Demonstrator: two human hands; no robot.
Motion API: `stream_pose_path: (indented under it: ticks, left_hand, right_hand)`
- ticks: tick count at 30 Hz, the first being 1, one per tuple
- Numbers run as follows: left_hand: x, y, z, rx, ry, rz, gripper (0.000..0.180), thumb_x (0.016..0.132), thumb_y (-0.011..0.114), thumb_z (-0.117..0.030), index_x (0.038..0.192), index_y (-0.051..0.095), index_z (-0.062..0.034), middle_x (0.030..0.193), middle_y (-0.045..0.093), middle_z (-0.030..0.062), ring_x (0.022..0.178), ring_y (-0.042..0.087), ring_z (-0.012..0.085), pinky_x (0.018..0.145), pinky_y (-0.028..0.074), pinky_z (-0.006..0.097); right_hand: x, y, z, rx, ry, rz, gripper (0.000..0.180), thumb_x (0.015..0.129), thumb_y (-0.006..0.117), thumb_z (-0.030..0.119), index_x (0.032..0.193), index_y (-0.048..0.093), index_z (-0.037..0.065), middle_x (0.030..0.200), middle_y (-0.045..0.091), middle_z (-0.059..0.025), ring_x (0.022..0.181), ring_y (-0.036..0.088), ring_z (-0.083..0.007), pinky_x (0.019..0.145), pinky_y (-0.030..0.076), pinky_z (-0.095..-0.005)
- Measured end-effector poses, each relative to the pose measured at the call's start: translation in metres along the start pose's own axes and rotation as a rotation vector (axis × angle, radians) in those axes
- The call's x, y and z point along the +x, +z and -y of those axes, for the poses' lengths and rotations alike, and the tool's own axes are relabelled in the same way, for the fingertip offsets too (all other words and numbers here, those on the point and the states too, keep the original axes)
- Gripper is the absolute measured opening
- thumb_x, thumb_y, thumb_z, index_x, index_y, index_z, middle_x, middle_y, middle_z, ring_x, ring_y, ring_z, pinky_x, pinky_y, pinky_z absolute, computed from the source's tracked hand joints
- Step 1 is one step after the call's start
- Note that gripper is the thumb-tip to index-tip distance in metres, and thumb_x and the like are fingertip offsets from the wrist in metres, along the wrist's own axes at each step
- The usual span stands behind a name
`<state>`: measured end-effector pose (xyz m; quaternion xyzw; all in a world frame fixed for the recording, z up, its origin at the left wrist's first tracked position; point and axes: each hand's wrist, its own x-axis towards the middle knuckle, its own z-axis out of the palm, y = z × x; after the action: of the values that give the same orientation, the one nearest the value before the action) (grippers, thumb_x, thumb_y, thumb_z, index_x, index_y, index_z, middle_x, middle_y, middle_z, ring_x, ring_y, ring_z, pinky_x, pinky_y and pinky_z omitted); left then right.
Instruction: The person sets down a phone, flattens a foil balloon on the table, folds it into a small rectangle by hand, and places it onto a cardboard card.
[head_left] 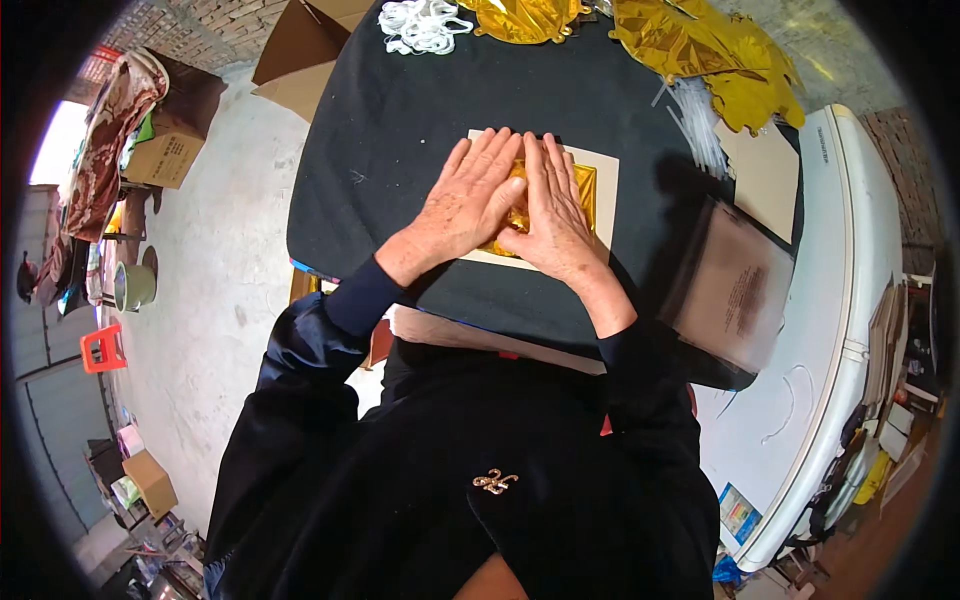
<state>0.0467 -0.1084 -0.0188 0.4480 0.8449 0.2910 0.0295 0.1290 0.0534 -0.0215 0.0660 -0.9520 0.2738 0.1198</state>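
Observation:
My left hand [465, 200] and my right hand [555, 210] lie flat, side by side, pressing on a folded gold foil piece [585, 180] that rests on a cream cardboard sheet [603, 190]. The sheet lies on a black cloth covering the table [400, 120]. Both hands have fingers stretched forward and close together. Most of the gold foil is hidden under my palms.
More crumpled gold foil [700, 50] and a bundle of white cord [425, 25] lie at the table's far edge. A stack of clear-wrapped packets [730, 290] sits at the right, beside a white appliance [850, 250]. Cardboard boxes [165, 150] and an orange stool [103, 348] stand on the floor at left.

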Motion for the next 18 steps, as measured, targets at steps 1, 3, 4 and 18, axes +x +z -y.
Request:
stream_pose_path:
  ticks: [1,3,4,18]
  left_hand:
    - [-0.004,-0.005,0.005,-0.03,-0.004,-0.01,0.059,0.113,0.032,-0.04,0.162,0.029,-0.0077,0.168,0.029,0.0168,0.157,0.021,0.0328,0.128,0.015,0.048]
    - [-0.008,-0.019,0.01,-0.04,0.037,-0.064,0.058,0.112,0.039,-0.036,0.161,0.032,-0.0058,0.167,0.031,0.0162,0.157,0.022,0.0332,0.128,0.015,0.048]
    - [-0.008,-0.027,0.003,-0.038,0.062,-0.14,0.05,0.11,0.047,-0.025,0.156,0.041,-0.0065,0.163,0.038,0.0153,0.155,0.027,0.0334,0.126,0.024,0.046]
    - [0.01,0.012,-0.047,-0.536,-0.095,-0.303,0.047,0.098,0.051,0.003,0.144,0.046,-0.001,0.134,0.061,0.0233,0.124,0.061,0.0416,0.102,0.052,0.045]
  right_hand:
    - [-0.001,-0.001,0.002,0.004,0.006,-0.024,0.114,0.075,0.08,0.024,0.161,0.011,-0.003,0.164,0.024,-0.0283,0.158,0.014,-0.0384,0.13,0.009,-0.0496]
    - [-0.001,-0.004,0.005,0.003,0.012,-0.021,0.115,0.075,0.081,0.025,0.161,0.011,-0.003,0.164,0.024,-0.029,0.158,0.013,-0.0386,0.13,0.009,-0.0492]
    - [-0.001,-0.005,0.005,-0.004,0.009,-0.02,0.112,0.075,0.078,0.022,0.161,0.012,-0.003,0.163,0.024,-0.0299,0.158,0.013,-0.0386,0.13,0.008,-0.0491]
    - [-0.004,-0.006,-0.003,0.408,0.184,-0.091,0.082,0.087,0.047,0.001,0.164,0.019,0.01,0.166,0.021,-0.0273,0.156,0.017,-0.0416,0.128,0.017,-0.0494]
